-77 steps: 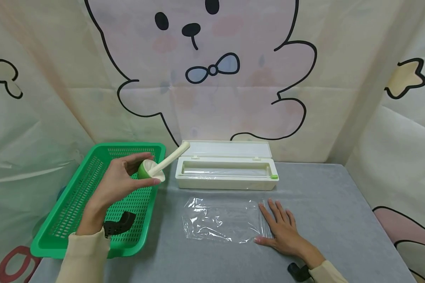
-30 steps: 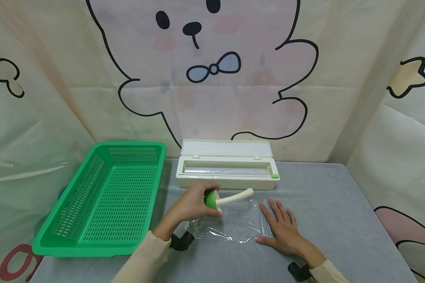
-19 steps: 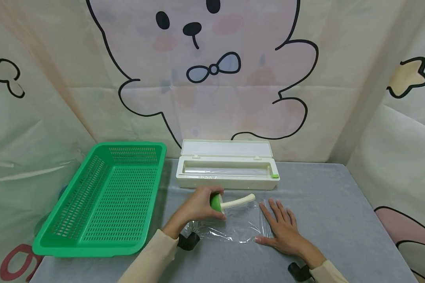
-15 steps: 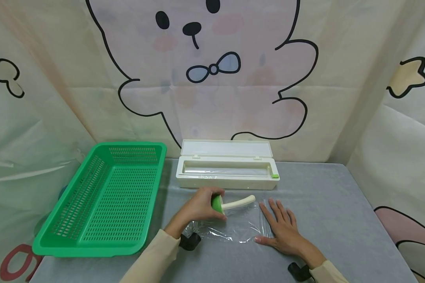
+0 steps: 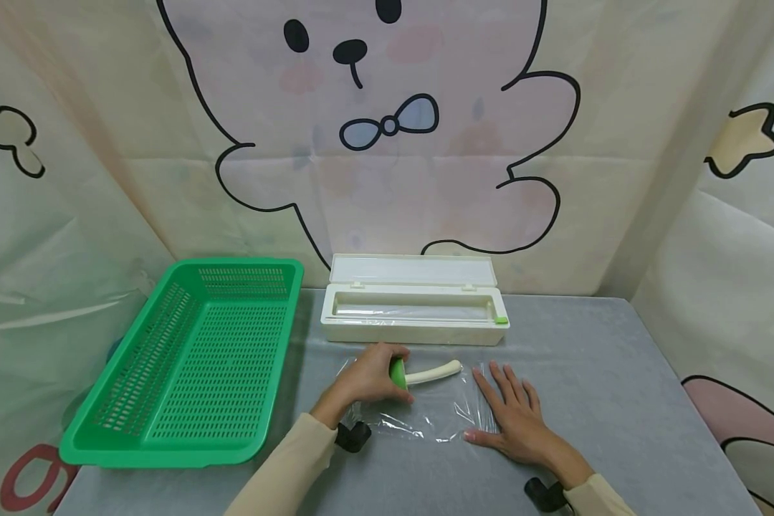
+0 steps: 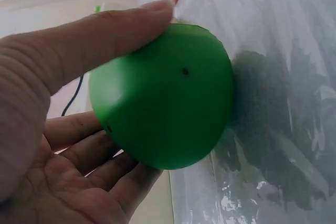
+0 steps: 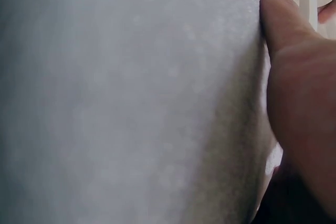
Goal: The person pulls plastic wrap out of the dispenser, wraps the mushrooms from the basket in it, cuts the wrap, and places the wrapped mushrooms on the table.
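My left hand (image 5: 369,376) grips a green-capped mushroom (image 5: 433,374) by its cap, thumb on one side and fingers on the other. Its long cream stem points right, toward my other hand. The left wrist view shows the smooth green cap (image 6: 173,103) with small dark dots. Beneath it a sheet of clear plastic film (image 5: 419,423) lies on the grey table, partly covered by the left hand. Flat on the film's right edge rests my right hand (image 5: 516,423), fingers spread. In the right wrist view the thumb side of the right hand (image 7: 299,72) fills the right edge.
A white film dispenser box (image 5: 416,335) with its lid raised stands behind the film; a green slider (image 5: 501,320) sits at its right end. On the left is a green perforated basket (image 5: 267,419). A printed cloth (image 5: 464,208) hangs behind the table (image 5: 593,387).
My left hand has carried the mushroom right from over the basket to the film, then slightly farther right in the last half second. The right hand has stayed in place.
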Motion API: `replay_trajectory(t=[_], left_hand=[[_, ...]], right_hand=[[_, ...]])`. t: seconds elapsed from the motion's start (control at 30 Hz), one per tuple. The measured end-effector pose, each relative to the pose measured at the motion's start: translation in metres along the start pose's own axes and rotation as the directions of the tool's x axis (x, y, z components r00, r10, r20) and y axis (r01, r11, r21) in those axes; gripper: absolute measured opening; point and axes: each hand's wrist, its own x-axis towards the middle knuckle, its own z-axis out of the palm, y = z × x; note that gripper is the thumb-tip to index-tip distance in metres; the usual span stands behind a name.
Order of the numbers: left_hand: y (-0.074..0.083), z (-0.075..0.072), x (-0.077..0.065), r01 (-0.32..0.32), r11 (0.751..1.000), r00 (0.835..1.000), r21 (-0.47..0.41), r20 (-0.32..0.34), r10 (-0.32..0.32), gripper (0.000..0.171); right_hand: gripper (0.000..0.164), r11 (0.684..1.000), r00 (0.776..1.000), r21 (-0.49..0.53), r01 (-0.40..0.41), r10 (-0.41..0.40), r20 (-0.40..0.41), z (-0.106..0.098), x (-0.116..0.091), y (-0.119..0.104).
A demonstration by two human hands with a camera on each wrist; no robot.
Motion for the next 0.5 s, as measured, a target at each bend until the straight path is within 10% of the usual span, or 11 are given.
replay_trajectory(t=[0.5], left_hand=[[-0.003,0.0,-0.001,0.047,0.999,0.999,0.023,0.012,-0.047,0.076]], right_hand=[[0.105,0.999,0.997,0.009,0.031,-0.03,-0.075,0.002,0.0,0.002]])
